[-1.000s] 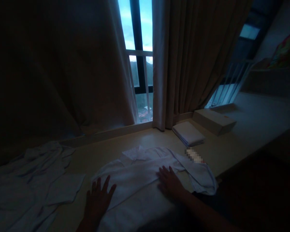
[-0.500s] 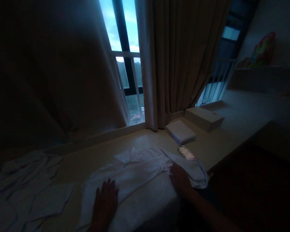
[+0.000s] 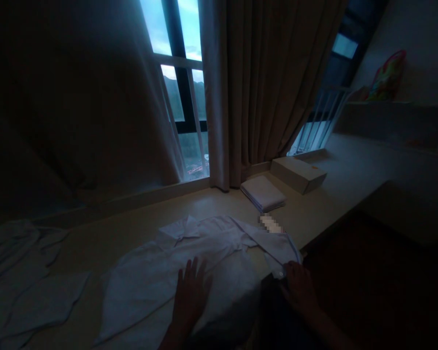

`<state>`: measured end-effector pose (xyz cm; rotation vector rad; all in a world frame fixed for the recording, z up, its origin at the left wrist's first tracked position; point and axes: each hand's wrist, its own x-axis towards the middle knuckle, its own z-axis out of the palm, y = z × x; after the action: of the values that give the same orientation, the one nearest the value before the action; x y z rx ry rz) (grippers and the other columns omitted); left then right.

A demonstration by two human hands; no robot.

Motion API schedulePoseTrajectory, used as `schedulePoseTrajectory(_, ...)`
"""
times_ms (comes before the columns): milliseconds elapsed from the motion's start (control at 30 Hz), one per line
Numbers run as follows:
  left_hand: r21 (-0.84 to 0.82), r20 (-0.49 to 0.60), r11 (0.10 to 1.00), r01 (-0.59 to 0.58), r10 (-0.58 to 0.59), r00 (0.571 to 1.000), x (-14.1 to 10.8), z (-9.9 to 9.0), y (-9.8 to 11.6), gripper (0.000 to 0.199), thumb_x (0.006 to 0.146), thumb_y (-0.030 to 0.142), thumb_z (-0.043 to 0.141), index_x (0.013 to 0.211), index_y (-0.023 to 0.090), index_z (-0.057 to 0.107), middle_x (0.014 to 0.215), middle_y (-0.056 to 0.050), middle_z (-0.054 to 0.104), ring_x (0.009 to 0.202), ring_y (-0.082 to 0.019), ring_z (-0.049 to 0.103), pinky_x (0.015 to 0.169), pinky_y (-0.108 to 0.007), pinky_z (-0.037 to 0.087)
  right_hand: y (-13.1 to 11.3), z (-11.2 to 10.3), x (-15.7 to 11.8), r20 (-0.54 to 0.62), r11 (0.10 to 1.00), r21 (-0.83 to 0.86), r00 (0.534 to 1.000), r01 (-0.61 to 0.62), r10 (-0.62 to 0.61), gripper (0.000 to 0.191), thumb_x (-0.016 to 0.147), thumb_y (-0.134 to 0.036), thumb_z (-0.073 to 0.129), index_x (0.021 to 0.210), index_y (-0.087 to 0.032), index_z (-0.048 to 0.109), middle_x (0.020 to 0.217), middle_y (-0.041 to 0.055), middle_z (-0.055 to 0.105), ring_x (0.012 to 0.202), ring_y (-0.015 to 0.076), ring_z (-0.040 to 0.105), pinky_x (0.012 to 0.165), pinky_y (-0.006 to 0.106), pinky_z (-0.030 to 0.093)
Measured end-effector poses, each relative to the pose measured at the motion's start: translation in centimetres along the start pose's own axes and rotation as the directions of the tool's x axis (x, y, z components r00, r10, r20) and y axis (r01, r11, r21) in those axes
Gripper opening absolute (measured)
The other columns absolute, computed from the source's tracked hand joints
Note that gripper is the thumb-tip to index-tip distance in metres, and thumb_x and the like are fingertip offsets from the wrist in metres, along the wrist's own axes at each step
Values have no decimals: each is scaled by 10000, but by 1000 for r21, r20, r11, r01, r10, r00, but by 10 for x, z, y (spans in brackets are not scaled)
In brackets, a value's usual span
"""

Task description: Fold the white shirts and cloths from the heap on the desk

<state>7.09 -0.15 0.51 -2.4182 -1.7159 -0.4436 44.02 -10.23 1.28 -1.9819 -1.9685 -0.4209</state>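
View: head camera, dim light.
White shirt (image 3: 142, 274): spread on the counter (image 3: 215, 200) at lower centre; collar (image 3: 178, 230) toward the window side, body creased.
Sleeve (image 3: 270, 241): extends to the right from the shirt's shoulder; its cuff (image 3: 278, 272), with a small button, lies at the front edge of the counter.
Left hand (image 3: 191, 288): palm down over the shirt's body, fingers extended and spread wide; nothing gripped.
Right hand (image 3: 300, 284): at the cuff, fingers curled and fingertips against its edge; too dark to tell whether the fabric is pinched.
Second garment (image 3: 45, 296): pale and rumpled, on the counter to the left, apart from the shirt.
Folded cloth (image 3: 264, 190): compact, pale stack behind the sleeve, near the curtain.
Pixelated patch (image 3: 270, 223): between folded cloth and sleeve; item beneath not identifiable.
Box (image 3: 297, 171): flat, pale, small orange mark on top; just beside the folded cloth, to its right.
Window (image 3: 175, 99): tall, narrow gap showing sky and hills, between the left curtain (image 3: 80, 112) and the right curtain (image 3: 264, 87).
Shelf (image 3: 397, 103): right background; carries a red-and-green item (image 3: 389, 78).
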Motion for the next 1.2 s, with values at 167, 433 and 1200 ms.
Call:
schedulePoseTrajectory(167, -6, 3, 999, -40, 40, 999, 2, 1, 10, 511, 924, 354, 335, 1399, 201, 441, 1518, -116, 335, 1441, -314, 166, 1146, -574, 111, -9, -6, 9, 69, 1000, -6, 997, -20, 21, 235, 823, -170, 519, 1025, -211, 632, 1043, 123, 590, 983, 283, 504, 833, 404, 363)
schedulePoseTrajectory(433, -170, 51, 968, -185, 197, 979, 54, -4, 74, 662, 882, 382, 415, 1491, 191, 235, 1570, -98, 211, 1447, -287, 155, 1143, -517, 195, -25, -67, 95, -162, 994, 69, 984, 82, -70, 260, 883, -229, 515, 1060, -278, 699, 945, 102, 593, 901, 248, 507, 783, 365, 370)
schedulePoseTrajectory(1200, -162, -5, 978, -129, 130, 992, 61, 20, 91, 581, 914, 466, 347, 1474, 339, 258, 1552, -51, 277, 1418, -295, 243, 1122, -568, 191, -112, -280, 361, -60, 338, 908, 875, 247, -480, 386, 778, -309, 719, 1027, -35, 608, 918, 52, 672, 815, 156, 670, 704, 386, 554)
